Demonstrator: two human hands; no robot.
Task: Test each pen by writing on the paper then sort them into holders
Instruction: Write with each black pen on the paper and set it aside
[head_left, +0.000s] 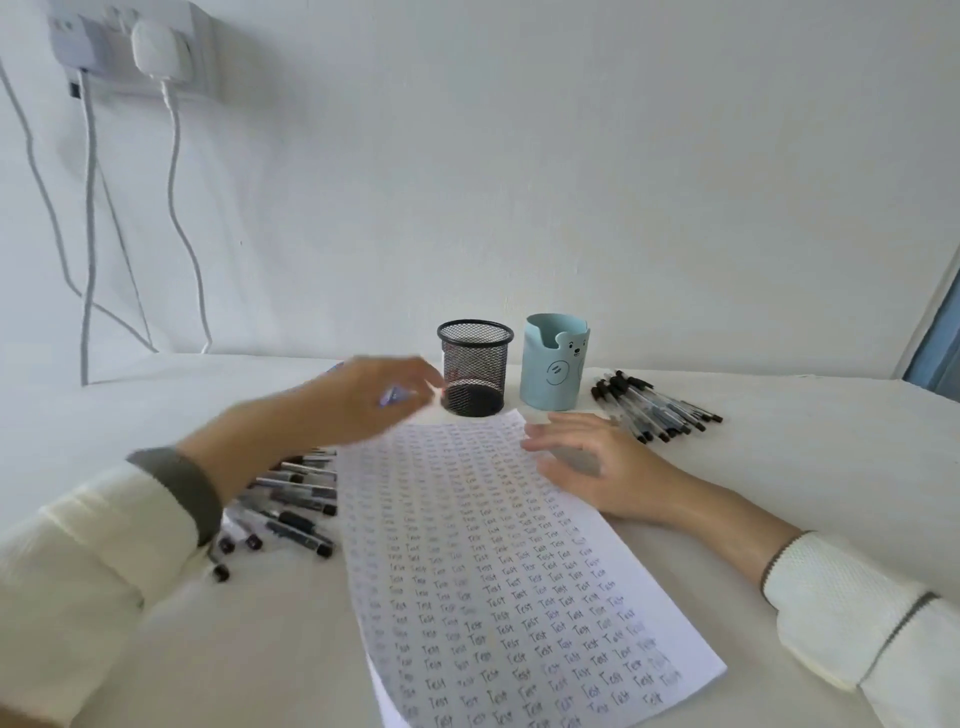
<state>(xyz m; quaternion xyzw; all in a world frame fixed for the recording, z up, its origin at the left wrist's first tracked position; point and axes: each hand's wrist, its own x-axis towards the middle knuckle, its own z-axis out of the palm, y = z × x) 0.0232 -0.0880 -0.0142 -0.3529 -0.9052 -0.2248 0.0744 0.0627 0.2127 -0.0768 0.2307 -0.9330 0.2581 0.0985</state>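
white wall behind, with a socket plate (122, 44) at upper left carrying a white plug and cables that hang down to the white table (805, 467). no brand marks legible on the sockets.

on the table, a sheet of paper (498, 561) runs from the near edge toward the holders, angled slightly. it is covered in rows of the handwritten word "test", repeated from top to bottom; the nearer rows read clearly, the far rows are too small to make out.

at the paper's far end stand two holders just beside each other: a black mesh holder (475, 366) on the left and a pale blue holder (555, 361) on the right, the latter printed with a bear face. contents of either cannot be confirmed.

one heap of pens (655, 407) lies to the right of the blue holder. a second heap of pens (291, 506) lies left of the paper, partly under the left forearm.

left hand (358, 397) is raised above the paper's far left corner, close to the mesh holder, motion-blurred; fingers curled around a pen (390, 396) with a bluish barrel, grip detail unclear.

right hand (587, 460) lies palm down on the paper's right edge, fingers loosely spread, nothing held. both sleeves are cream with grey cuffs.
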